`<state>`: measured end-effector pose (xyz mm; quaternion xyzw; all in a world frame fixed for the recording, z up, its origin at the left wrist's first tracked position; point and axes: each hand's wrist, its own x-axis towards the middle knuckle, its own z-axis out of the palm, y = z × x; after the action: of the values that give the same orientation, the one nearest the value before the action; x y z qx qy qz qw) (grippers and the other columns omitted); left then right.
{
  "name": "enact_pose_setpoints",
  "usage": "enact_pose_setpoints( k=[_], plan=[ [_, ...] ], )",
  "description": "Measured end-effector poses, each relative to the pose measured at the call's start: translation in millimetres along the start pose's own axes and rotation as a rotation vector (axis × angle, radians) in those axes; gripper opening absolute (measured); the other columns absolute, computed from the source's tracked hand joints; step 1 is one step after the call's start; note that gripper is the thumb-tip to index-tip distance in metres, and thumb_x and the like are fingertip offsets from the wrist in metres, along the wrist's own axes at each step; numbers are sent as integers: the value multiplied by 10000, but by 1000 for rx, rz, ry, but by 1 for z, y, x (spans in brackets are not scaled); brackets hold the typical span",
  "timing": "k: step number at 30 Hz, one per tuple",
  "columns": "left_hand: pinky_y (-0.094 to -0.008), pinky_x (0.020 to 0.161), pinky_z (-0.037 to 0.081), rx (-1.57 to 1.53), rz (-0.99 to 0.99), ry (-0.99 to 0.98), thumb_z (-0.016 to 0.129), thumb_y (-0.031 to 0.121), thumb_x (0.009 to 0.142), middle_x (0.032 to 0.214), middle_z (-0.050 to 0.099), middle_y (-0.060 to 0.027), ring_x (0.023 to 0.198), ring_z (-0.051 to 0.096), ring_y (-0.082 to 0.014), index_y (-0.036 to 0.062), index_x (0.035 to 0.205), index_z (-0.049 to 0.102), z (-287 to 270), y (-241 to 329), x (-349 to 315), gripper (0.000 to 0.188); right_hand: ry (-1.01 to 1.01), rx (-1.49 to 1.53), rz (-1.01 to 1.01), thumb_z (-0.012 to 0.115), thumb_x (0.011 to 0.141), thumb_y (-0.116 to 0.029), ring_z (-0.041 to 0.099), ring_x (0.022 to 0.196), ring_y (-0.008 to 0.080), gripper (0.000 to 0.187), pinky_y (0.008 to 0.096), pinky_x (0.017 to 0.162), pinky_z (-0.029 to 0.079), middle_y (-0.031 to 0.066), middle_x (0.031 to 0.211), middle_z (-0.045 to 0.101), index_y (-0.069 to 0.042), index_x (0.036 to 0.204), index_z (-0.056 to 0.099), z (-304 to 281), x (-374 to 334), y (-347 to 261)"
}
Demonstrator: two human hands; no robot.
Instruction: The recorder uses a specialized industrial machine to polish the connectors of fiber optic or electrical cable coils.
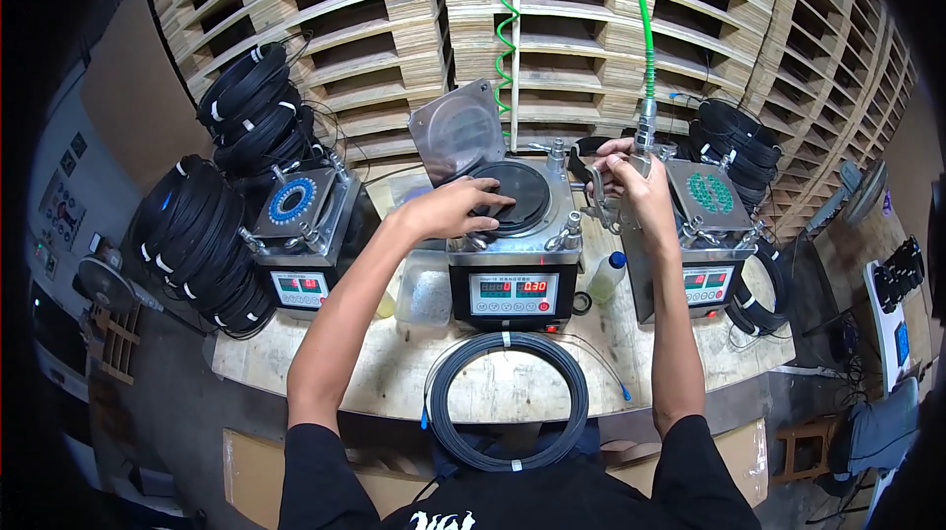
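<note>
My left hand [461, 207] rests with its fingers spread on the round black disc [527, 185] on top of the middle polishing machine [463, 284]. To the right of that disc, my right hand [639, 183] is closed around a metal air blow gun [599, 200]. A green air hose [646, 33] runs up from the gun's fitting. Behind the disc, a square plate [451, 134] leans back at a tilt. My right fingers partly hide the gun's body.
Polishing machines with blue [273, 211] and green [724, 197] connectors flank the middle one. A black cable coil [445, 384] lies at the front edge. A blue-capped bottle [606, 282] and clear tub [426, 298] stand nearby. Cable coils [187, 234] are stacked left; wooden pallets [581, 8] stand behind.
</note>
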<state>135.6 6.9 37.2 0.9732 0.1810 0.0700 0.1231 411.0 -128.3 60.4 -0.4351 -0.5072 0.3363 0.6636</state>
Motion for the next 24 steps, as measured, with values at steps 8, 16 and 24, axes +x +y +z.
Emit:
enact_pose_setpoints(
  k=[8, 16, 24],
  plan=[
    [-435, 1094, 432, -31, -113, -12, 654, 221, 938, 1470, 472, -235, 1281, 528, -401, 179, 1352, 623, -3, 10, 10, 417, -23, 39, 41, 541, 985, -139, 705, 749, 180, 186, 255, 667, 556, 103, 910, 673, 1, 1100, 583, -6, 1, 5],
    [-396, 926, 507, -256, 22, 190, 639, 231, 954, 1214, 677, -174, 1084, 664, -336, 14, 1130, 718, -9, -4, -1, 291, -105, -62, 103, 611, 984, -231, 691, 845, 142, 247, 275, 717, 541, 86, 918, 713, -23, 1108, 659, 7, 21, 7],
    [-301, 788, 481, -564, -488, 1284, 726, 282, 932, 957, 565, -49, 860, 571, -141, 5, 1209, 549, 45, -51, -19, 430, -221, -508, -72, 688, 943, -403, 563, 635, 71, 397, 260, 591, 451, -6, 679, 619, -28, 811, 682, 23, 165, 39]
  ],
)
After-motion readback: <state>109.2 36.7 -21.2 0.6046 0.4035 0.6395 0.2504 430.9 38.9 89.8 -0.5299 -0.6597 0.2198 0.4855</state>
